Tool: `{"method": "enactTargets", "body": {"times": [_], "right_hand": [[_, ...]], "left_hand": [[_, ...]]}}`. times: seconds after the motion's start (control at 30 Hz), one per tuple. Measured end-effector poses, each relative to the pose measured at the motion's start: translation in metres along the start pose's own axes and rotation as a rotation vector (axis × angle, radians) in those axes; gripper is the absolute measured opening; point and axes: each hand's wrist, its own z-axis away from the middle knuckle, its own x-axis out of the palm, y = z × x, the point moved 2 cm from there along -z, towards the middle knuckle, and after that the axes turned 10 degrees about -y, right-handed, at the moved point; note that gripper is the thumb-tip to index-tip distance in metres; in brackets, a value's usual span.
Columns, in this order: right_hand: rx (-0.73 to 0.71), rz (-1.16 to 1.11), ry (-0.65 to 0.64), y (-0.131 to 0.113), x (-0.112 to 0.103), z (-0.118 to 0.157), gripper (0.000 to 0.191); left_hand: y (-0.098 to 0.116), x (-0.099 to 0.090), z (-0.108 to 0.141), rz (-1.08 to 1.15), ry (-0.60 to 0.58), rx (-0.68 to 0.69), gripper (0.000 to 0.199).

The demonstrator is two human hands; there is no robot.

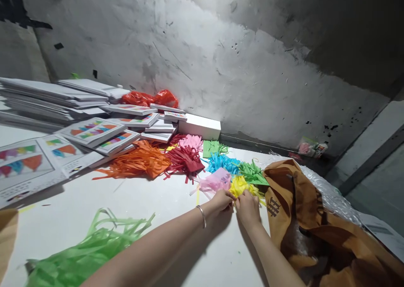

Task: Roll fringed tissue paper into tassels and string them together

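Observation:
My left hand [222, 200], with a silver bangle at the wrist, reaches to the near edge of a yellow tissue-paper tassel [241, 186], fingers pinched together. Beside it, my right hand [248, 209] is closed on the same yellow fringe; the fingertips are partly hidden. A pink tissue-paper tassel [217, 179] lies just beyond my left hand. Blue [223, 164] and green fringed tassels [253, 172] lie behind the yellow one. Farther left are dark red [186, 158] and orange tassels [142, 160], with pale pink [191, 142] and green ones [214, 148] at the back.
Printed flat packs [91, 131] and tall white stacks [41, 97] occupy the left side. A red plastic bag [151, 97] and a white box [200, 126] stand near the wall. Loose green strips [85, 253] lie front left. Brown fabric [303, 207] and clear bubble wrap [328, 194] lie right.

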Motion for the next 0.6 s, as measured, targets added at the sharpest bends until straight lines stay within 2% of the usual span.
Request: {"method": "enactTargets", "body": {"times": [0.1,0.23,0.43,0.6], "right_hand": [[0.025,-0.03,0.002,0.005,0.004,-0.001,0.019],[0.011,-0.11,0.017,0.015,0.008,0.0,0.019],[-0.015,-0.292,0.034,0.026,0.019,-0.001,0.021],[0.001,-0.518,0.057,0.033,0.031,-0.005,0.024]], "left_hand": [[-0.001,-0.001,0.001,-0.028,-0.031,-0.064,0.029],[0.0,-0.002,0.005,-0.039,-0.048,-0.083,0.03],[0.006,-0.004,0.014,-0.022,-0.058,-0.063,0.031],[0.009,-0.003,0.013,0.018,-0.006,-0.006,0.027]]}}
